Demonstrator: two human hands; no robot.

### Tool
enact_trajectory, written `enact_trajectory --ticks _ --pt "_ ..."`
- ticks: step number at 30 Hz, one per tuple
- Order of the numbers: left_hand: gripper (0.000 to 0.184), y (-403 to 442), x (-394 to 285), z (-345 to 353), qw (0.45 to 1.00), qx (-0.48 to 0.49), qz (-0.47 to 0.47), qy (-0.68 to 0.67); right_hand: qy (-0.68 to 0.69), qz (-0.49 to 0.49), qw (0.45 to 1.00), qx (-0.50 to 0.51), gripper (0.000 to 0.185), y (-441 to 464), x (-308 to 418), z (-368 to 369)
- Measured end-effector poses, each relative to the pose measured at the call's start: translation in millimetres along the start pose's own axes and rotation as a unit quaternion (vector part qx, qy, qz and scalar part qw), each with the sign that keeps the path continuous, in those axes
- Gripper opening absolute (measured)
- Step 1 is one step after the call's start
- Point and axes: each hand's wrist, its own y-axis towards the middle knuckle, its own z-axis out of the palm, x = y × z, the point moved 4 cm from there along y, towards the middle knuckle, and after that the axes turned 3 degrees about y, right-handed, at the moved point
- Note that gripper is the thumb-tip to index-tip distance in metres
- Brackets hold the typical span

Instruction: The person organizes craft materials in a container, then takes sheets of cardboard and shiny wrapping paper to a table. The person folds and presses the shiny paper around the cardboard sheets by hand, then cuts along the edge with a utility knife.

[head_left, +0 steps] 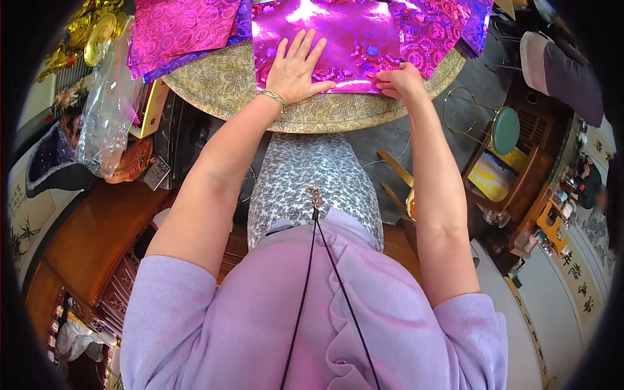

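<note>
A shiny purple-pink foil sheet (338, 49) lies on the round, flower-patterned table (221, 88), its near edge close to the table's rim. My left hand (296, 70) rests flat on the sheet's left part, fingers spread, with a bracelet at the wrist. At the sheet's near right corner, my right hand (403, 82) has its fingertips pinched together on the edge. More foil sheets lie on both sides: a pink patterned stack (182, 29) over blue ones at the left, and magenta sheets (432, 39) with blue at the right.
A clear plastic bag (107, 110) hangs at the left, beside gold decorations (81, 29). Right of the table are a green round stool (506, 130) and a dark-covered chair (562, 71). Wooden furniture (97, 227) stands at the left.
</note>
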Motion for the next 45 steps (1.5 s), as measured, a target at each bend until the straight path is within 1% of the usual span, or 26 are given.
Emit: enact_trajectory --ticks 3,4,8,9,13,15,16,18,19,20,21,22,23,24,26,28,29,31,34,38,39,43,45 --pt "0.086 -1.5 -0.6 2.6 1.0 -0.005 0.001 -0.001 -0.046 -0.045 0.993 -0.101 0.048 -10.6 6.2 5.0" --pt "0.086 -0.7 -2.2 0.9 1.0 -0.005 0.001 -0.001 -0.045 -0.045 0.993 -0.101 0.048 -12.8 4.5 8.1" --pt "0.079 0.2 -2.3 -6.1 1.0 0.001 -0.008 -0.013 -0.077 -0.197 0.949 -0.232 0.057 -31.9 7.9 15.6" --pt "0.079 0.0 -0.6 -4.1 1.0 0.002 -0.008 -0.012 -0.076 -0.197 0.95 -0.232 0.057 -33.1 7.8 14.6" --pt "0.063 -2.1 27.8 2.1 0.978 -0.063 0.003 -0.201 -0.028 -0.138 0.976 -0.166 0.058 -32.8 4.6 13.9" --pt "0.043 -11.3 42.4 -23.5 0.973 -0.01 -0.123 -0.197 -0.024 -0.129 0.978 -0.164 0.059 -35.9 4.6 12.7" --pt "0.043 -18.5 44.4 -28.5 0.974 -0.009 -0.121 -0.193 -0.027 -0.121 0.979 -0.162 0.059 -37.6 4.7 11.4" --pt "0.026 -32.6 62.6 -43.6 0.955 -0.083 -0.267 -0.1 -0.032 -0.111 0.98 -0.16 0.06 -38.5 7.8 8.3" --pt "0.026 -34.8 65.5 -50.7 0.956 -0.086 -0.265 -0.094 -0.026 -0.114 0.98 -0.159 0.06 -38.2 8.4 7.7" --pt "0.023 -39.8 72.6 -50.3 0.922 -0.031 -0.334 -0.195 -0.027 -0.113 0.98 -0.161 0.06 -37.6 7.4 7.4" --pt "0.02 -44.8 77.0 -49.3 0.87 0.023 -0.396 -0.294 -0.029 -0.113 0.98 -0.163 0.06 -37.1 6.3 7.0" --pt "0.018 -49.9 79.5 -47.4 0.8 0.076 -0.451 -0.389 -0.033 -0.113 0.979 -0.165 0.06 -36.5 6.0 6.5" --pt "0.016 -55.0 79.3 -44.5 0.714 0.128 -0.496 -0.477 -0.036 -0.111 0.979 -0.168 0.06 -36.0 5.3 6.1" --pt "0.016 -55.7 84.1 -47.4 0.716 0.125 -0.495 -0.475 -0.034 -0.113 0.979 -0.168 0.06 -36.5 6.1 5.4" --pt "0.014 -57.5 88.0 -44.5 0.65 0.199 -0.472 -0.561 -0.033 -0.112 0.979 -0.165 0.06 -36.6 6.6 3.9" --pt "0.015 -60.9 84.5 -40.2 0.569 0.273 -0.441 -0.639 -0.035 -0.107 0.981 -0.16 0.06 -36.5 5.1 3.9" --pt "0.015 -61.8 82.5 -39.5 0.569 0.273 -0.441 -0.638 -0.035 -0.106 0.981 -0.161 0.06 -36.0 4.3 4.4" --pt "0.016 -62.6 80.2 -37.8 0.65 0.266 -0.441 -0.558 -0.028 -0.1 0.982 -0.158 0.06 -34.5 3.9 5.2" --pt "0.018 -62.1 70.7 -34.9 0.756 0.249 -0.43 -0.427 -0.025 -0.093 0.983 -0.157 0.061 -31.9 1.5 4.5" --pt "0.021 -61.3 59.2 -39.2 0.861 0.209 -0.4 -0.233 -0.042 -0.13 0.975 -0.176 0.042 -30.8 2.0 2.4" --pt "0.021 -62.5 55.8 -38.6 0.861 0.209 -0.401 -0.234 -0.044 -0.131 0.975 -0.175 0.042 -26.5 -0.7 1.0" --pt "0.018 -65.4 49.0 -41.0 0.876 0.146 -0.417 -0.192 0.112 -0.06 0.99 -0.066 0.02 -3.2 -17.4 -4.0" --pt "0.018 -66.2 49.2 -42.9 0.875 0.145 -0.42 -0.193 0.099 -0.064 0.99 -0.073 0.018 -5.5 -12.3 -4.1"
